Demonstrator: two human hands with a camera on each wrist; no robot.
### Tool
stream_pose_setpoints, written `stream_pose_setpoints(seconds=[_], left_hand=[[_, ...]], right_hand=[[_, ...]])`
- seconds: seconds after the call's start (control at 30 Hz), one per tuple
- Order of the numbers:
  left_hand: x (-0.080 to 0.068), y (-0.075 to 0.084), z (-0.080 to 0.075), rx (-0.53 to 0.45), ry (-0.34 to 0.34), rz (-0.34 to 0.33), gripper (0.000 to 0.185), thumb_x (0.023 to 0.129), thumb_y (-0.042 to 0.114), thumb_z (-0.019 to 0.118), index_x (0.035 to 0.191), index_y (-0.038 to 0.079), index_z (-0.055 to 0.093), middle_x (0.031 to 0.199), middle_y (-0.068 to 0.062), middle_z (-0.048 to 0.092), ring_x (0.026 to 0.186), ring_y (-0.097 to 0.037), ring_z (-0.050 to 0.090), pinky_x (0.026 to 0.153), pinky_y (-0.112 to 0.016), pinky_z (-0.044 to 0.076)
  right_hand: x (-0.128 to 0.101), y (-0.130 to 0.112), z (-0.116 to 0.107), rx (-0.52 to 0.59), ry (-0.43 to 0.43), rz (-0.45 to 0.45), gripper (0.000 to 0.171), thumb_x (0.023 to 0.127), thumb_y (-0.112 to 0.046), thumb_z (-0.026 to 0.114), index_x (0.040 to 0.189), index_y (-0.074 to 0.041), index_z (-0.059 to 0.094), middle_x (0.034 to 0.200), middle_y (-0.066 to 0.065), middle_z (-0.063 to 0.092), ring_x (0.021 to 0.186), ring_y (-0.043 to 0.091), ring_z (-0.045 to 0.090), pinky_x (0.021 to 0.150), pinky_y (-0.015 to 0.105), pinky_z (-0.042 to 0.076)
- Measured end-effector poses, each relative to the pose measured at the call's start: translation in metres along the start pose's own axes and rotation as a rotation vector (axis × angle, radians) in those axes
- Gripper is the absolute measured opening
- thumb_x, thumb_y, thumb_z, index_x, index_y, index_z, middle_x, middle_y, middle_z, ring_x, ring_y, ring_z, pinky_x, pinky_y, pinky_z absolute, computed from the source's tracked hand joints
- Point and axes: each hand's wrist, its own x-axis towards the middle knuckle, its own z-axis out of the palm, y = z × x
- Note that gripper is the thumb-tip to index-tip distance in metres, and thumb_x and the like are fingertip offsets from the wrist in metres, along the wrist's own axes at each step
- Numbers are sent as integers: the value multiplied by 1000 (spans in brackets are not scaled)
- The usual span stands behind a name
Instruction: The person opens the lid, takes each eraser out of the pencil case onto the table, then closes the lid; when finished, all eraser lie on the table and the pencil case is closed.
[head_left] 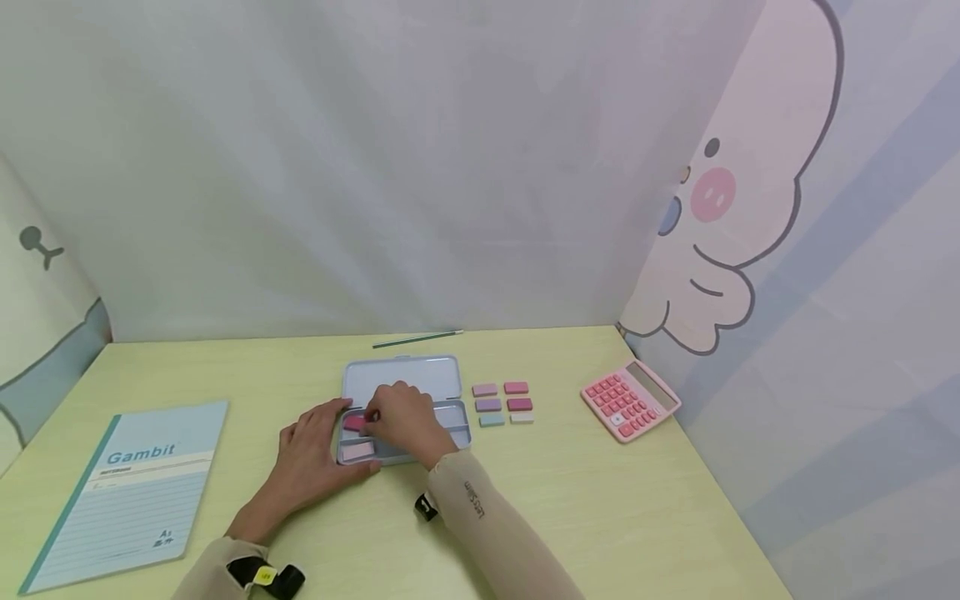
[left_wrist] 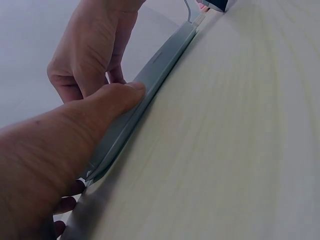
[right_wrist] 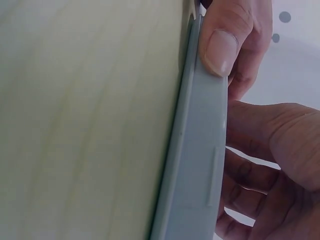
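A flat pale blue hinged box lies on the table with its lid folded back and a divided tray towards me. My left hand holds the box's left end, its thumb along the near wall and its fingers at the far left corner. The right hand reaches over the tray with curled fingers, the fingertips at the right end of a dark pink rectangular block in the back left compartment. A pale pink block lies in the front left compartment. In the right wrist view, the box wall hides the fingertips.
Right of the box sit several small blocks in two columns: purple, pink, blue and white. A pink calculator lies farther right. A notebook is at the left, and a thin pencil lies behind the lid.
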Motion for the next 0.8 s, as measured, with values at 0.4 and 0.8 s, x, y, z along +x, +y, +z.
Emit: stream_pose_setpoints(seconds=[0.4, 0.8], left_hand=[[-1, 1, -2, 6, -2, -4, 106, 76, 65, 88, 155, 8, 46, 156, -24, 55, 144, -49, 45, 104, -68, 32], [0, 2, -1, 5, -18, -11, 109, 77, 69, 86, 156, 7, 45, 155, -24, 54, 143, -49, 44, 103, -68, 31]], right_hand=[[-4, 5, -4, 27, -2, -38, 19, 98, -40, 80, 100, -23, 87, 81, -13, 77, 66, 5, 56, 59, 25, 45], [-20, 27, -13, 87, 20, -64, 27, 102, -41, 75, 109, -18, 86, 91, -9, 80, 66, 2, 54, 58, 20, 42]])
